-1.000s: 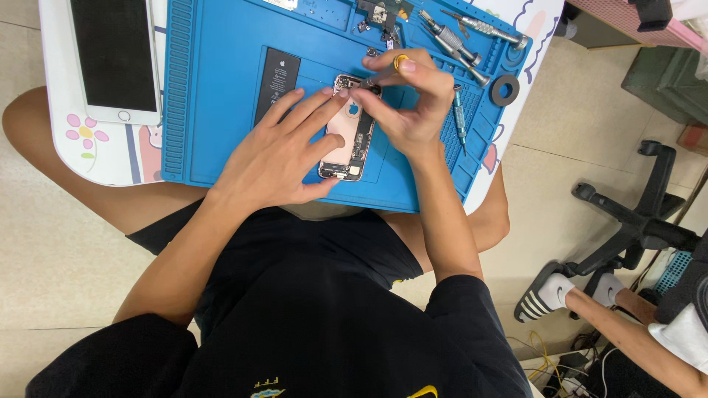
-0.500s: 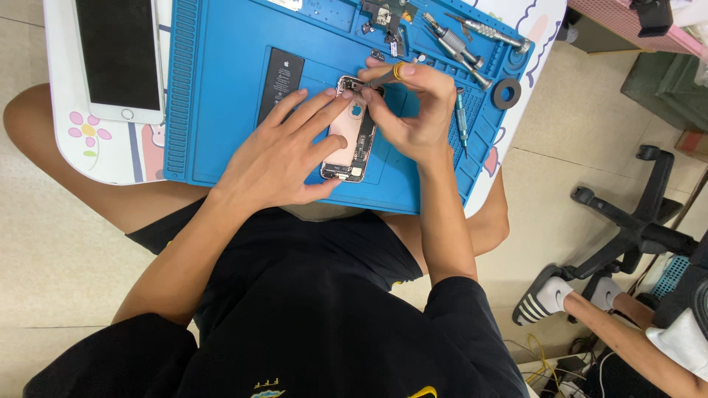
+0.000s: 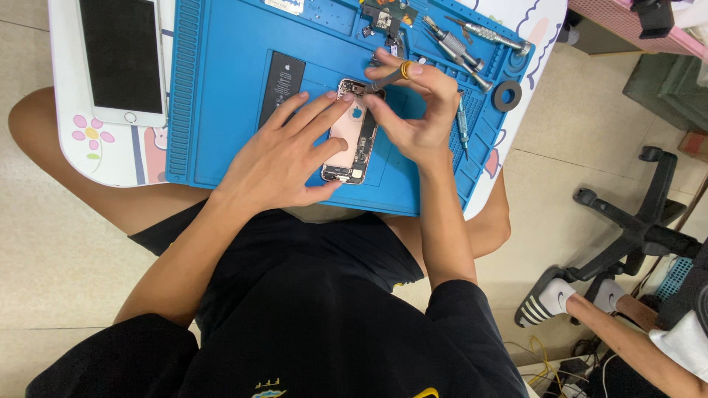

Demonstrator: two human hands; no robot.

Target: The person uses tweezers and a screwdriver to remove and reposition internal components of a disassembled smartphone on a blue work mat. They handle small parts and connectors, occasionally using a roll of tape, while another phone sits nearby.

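Still: hands (image 3: 413,110) unmoved, screwdriver (image 3: 385,79) on phone (image 3: 352,133).

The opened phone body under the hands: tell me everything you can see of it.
The opened phone body is a pinkish metal-looking shell with no screen, its dark inner boards and parts exposed. It lies flat on the blue work mat, slightly tilted. The left hand rests fingers on its left edge and top; the right hand holds a screwdriver whose tip meets its upper end.

My single head-worn camera looks steeply down from close above onto the blue repair mat (image 3: 221,96) on the small desk (image 3: 110,158) over my lap.
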